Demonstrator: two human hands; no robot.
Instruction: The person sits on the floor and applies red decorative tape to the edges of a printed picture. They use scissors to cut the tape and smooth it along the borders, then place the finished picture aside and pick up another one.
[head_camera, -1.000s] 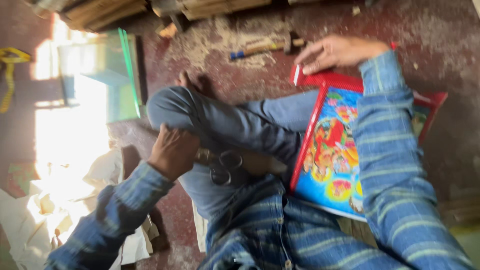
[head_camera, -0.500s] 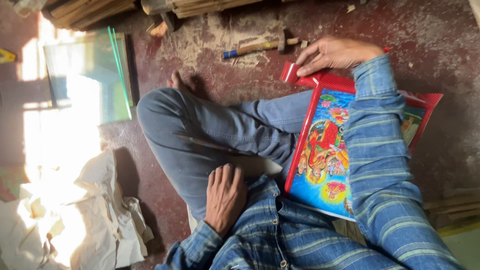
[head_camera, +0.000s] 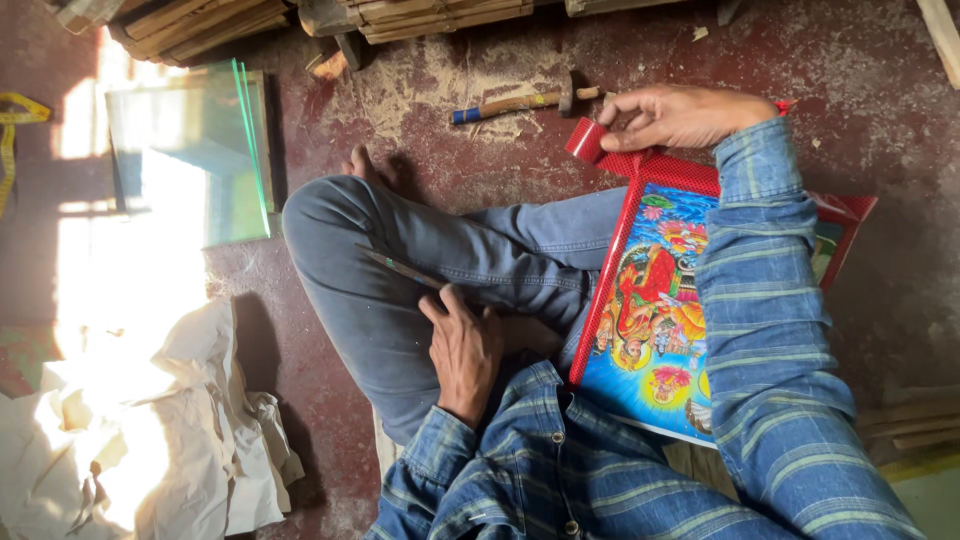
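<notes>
Red-framed picture (head_camera: 655, 330) under right hand (head_camera: 680, 115); left hand (head_camera: 465, 350) on thigh

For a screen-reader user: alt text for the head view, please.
A seated person's right hand grips the red frame corner of a colourful picture on their lap; the left hand holds a thin tool against a jeans-clad leg.
</notes>
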